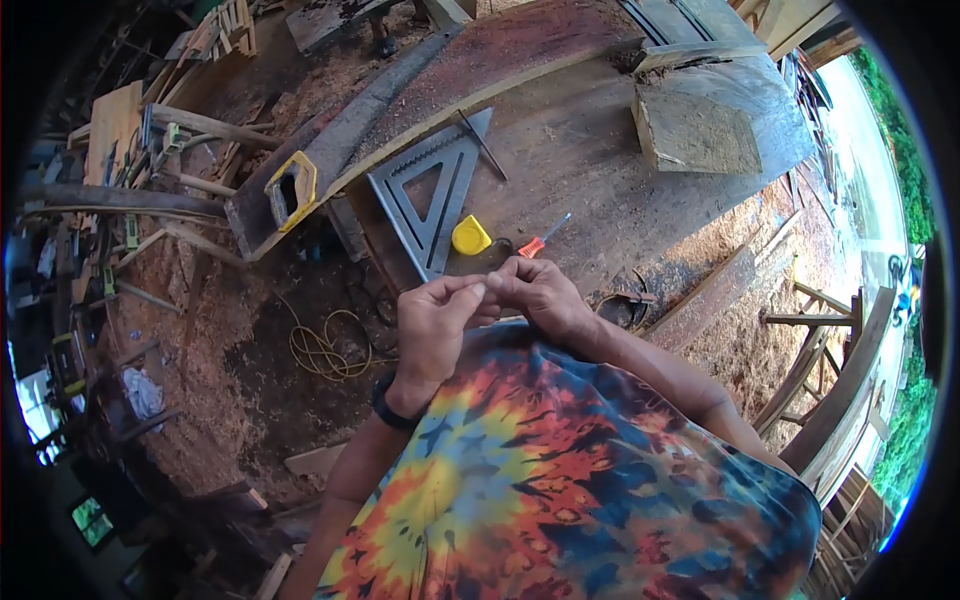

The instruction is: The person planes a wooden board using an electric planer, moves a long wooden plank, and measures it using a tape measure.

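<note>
My left hand (436,322) and my right hand (543,294) meet at the fingertips in front of my shirt, near the bench's close edge. Both are closed in a pinch, and whatever sits between the fingers is too small or hidden to make out. Just beyond them on the bench (580,190) lies a yellow tape measure (470,236). A screwdriver (543,238) with a red-orange handle lies by my right hand, its handle end close to the knuckles. To the left is a grey metal speed square (432,190), with a thin dark pointed rod (484,147) beside its top.
A handsaw with a yellow handle (293,192) rests on a long board (400,100) at the left. A wooden block (694,130) stands at the bench's right. Yellow cord (330,350) is coiled on the sawdust-strewn floor. Curved wooden pieces (845,380) stand at right.
</note>
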### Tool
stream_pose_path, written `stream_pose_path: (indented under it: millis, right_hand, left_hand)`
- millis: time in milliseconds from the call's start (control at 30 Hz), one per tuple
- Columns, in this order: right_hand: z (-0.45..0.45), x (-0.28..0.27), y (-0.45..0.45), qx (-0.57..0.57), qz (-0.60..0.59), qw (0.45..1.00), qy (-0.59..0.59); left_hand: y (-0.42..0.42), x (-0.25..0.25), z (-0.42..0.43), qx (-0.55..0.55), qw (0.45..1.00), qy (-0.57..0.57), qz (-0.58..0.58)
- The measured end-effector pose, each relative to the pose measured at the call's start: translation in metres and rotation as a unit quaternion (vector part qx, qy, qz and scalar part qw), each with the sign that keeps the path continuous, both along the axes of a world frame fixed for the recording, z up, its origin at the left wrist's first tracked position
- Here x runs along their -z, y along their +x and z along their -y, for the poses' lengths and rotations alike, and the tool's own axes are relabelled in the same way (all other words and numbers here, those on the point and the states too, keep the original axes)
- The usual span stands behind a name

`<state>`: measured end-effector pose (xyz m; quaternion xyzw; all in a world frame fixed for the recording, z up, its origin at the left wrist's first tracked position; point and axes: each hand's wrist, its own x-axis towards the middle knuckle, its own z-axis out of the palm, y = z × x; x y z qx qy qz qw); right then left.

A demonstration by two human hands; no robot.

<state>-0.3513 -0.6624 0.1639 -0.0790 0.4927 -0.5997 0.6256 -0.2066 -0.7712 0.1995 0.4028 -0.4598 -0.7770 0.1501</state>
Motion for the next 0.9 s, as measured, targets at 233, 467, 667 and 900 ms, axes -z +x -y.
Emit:
stream_pose_path:
  millis: [233, 467, 667, 900]
  right_hand:
    - [0.001, 0.004, 0.000, 0.014, 0.000, 1.000, -0.024]
    - [0.004, -0.006, 0.004, -0.010, -0.234, 0.972, 0.017]
    - [0.003, 0.006, 0.006, -0.009, -0.443, 0.896, 0.024]
    - [0.012, -0.021, 0.004, 0.001, -0.447, 0.894, 0.036]
  left_hand:
    - [-0.001, 0.001, 0.003, 0.019, 0.999, -0.026, 0.007]
    - [-0.003, -0.002, 0.005, 0.030, 0.999, -0.038, 0.005]
    - [0.003, 0.027, 0.010, 0.046, 0.995, -0.073, 0.040]
    - [-0.005, 0.059, 0.016, -0.024, 0.999, -0.034, -0.004]
